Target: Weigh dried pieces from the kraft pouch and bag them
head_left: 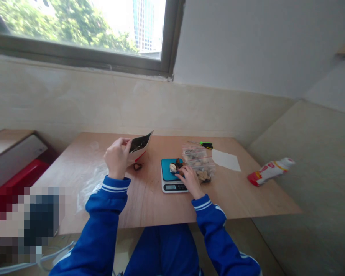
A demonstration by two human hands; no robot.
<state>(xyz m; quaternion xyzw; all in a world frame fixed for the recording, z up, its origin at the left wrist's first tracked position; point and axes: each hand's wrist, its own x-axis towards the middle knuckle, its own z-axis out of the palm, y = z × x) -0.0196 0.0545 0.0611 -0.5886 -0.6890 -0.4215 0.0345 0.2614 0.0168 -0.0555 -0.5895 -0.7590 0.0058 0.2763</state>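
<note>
Plywood table (pixel 149 207) beneath window (pixel 83 34)

A green-handled screwdriver (pixel 204 144) and white paper sheet (pixel 225 160) lay on the worktop (pixel 149 199); a white bottle (pixel 270 171) lay beside it

Bare makeshift workroom: plywood table (pixel 149 203), window (pixel 83 34), plain walls
</note>
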